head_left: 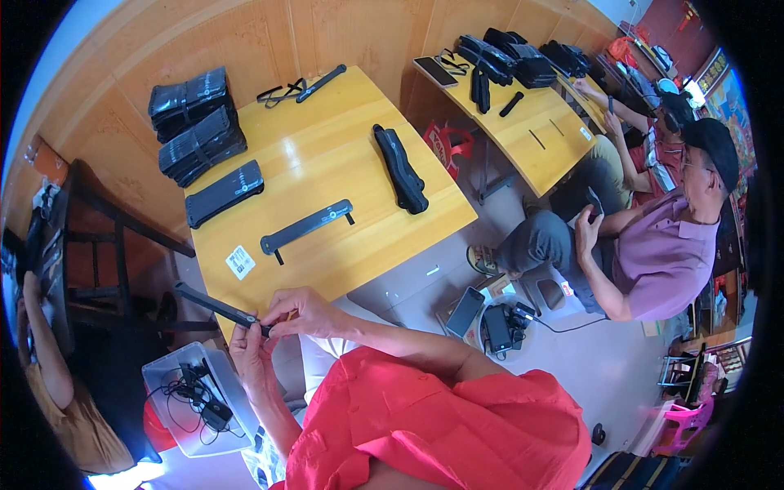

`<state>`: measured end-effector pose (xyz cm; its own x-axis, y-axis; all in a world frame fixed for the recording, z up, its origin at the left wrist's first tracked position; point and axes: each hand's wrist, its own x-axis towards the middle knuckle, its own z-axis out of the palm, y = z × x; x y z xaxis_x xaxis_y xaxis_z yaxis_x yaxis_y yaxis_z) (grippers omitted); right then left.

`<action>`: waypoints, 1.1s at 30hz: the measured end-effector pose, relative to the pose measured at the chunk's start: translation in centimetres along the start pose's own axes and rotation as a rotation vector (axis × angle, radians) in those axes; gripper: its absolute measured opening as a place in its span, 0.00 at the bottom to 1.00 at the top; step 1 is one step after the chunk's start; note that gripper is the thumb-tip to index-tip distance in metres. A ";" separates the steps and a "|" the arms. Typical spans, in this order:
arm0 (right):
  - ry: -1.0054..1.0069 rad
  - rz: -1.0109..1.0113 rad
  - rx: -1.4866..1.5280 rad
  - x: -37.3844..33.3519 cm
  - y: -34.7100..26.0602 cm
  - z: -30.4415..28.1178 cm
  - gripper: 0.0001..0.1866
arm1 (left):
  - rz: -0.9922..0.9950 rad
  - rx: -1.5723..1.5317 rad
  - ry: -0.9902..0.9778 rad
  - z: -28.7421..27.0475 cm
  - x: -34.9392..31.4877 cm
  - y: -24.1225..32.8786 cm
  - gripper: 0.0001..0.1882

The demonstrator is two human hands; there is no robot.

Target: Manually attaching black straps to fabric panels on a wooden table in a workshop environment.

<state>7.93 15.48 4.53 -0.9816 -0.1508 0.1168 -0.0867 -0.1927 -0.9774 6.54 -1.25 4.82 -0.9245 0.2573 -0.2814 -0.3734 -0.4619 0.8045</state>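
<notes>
At the table's near edge, my left hand (pixel 248 353) grips one end of a narrow black strap (pixel 211 301) with small pale print. My right hand (pixel 304 314) pinches that same end, and the strap's other end points up and left. On the yellow wooden table (pixel 327 122) lies a similar black strap (pixel 309 225) with short tabs hanging from it. Left of that sits a flat stack of black straps (pixel 225 193). Two tied bundles, an upper one (pixel 188 100) and a lower one (pixel 202 145), rest behind it.
A folded black bundle (pixel 400 171) lies at the table's right, a white label (pixel 240 262) near its left edge. A clear plastic bin (pixel 193 408) with cables stands low left. To the right, a seated person in purple (pixel 661 253) holds a dark object beside a second table (pixel 531 155).
</notes>
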 end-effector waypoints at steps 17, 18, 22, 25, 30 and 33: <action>0.027 0.197 0.228 0.2 -3.2 -3.2 0.06 | -0.080 0.040 -0.073 4.1 1.5 0.5 0.16; 0.043 0.210 0.277 0.2 -3.2 -3.3 0.06 | -0.079 0.042 -0.081 4.2 1.5 0.7 0.16; 0.057 0.217 0.313 0.0 -2.8 -3.1 0.07 | -0.078 0.015 -0.099 4.4 1.5 0.7 0.15; 0.096 0.160 0.216 -0.3 -3.5 -2.5 0.07 | -0.090 0.001 -0.075 4.5 1.5 0.7 0.15; 0.143 -0.177 -0.401 -0.9 -3.8 -2.1 0.06 | -0.046 0.007 -0.038 4.4 2.0 -0.3 0.16; 0.138 -0.288 -0.595 -1.0 -4.6 -2.0 0.07 | -0.019 0.038 -0.012 4.7 2.0 -0.7 0.16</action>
<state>9.01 18.41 8.52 -0.9145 -0.0409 0.4025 -0.3885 0.3663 -0.8455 5.34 3.54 6.13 -0.9160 0.2765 -0.2908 -0.3879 -0.4246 0.8181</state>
